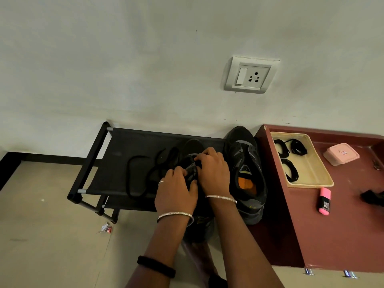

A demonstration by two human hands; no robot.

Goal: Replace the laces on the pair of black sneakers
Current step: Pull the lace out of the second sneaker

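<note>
Roughly: black rack [124, 163] carries the left sneaker [192, 146]; right sneaker [247, 173] sits unlaced beside it. Left hand [176, 190] and right hand [214, 169] curl fingers clamped on the left sneaker's upper. Loose lace [133, 175] trails left, likely to snag or skip an eyelet if yanked

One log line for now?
left hand, right hand: grip sneaker; loose lace: on rack; second sneaker: alongside; spare laces: in tray
</note>
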